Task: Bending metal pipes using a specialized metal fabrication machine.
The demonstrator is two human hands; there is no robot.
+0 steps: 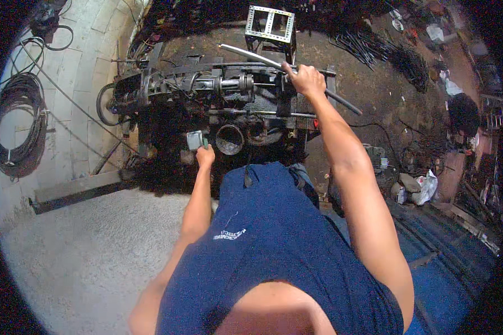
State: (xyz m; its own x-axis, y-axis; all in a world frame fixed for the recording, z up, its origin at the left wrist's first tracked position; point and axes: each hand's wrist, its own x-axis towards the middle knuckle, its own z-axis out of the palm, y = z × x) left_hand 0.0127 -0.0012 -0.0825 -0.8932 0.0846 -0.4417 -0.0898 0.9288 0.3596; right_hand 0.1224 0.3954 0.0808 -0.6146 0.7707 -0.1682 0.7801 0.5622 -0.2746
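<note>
My right hand (309,81) is wrapped around a long grey metal rod (341,102). The rod slants over the right part of a dark, greasy machine (229,84), its far end reaching up and left. Low at the machine's near side, my left hand (205,156) is closed next to a small grey box (195,140) with a green part beside it; what the fingers grip is too small to make out. To the right of that hand is a round metal can (229,139), its mouth facing up.
A perforated metal frame stand (270,24) rises behind the machine. Several dark rods (363,49) lie on the floor at far right. A coiled cable (18,129) hangs on the left wall (72,106). White and grey bags (425,187) lie to the right.
</note>
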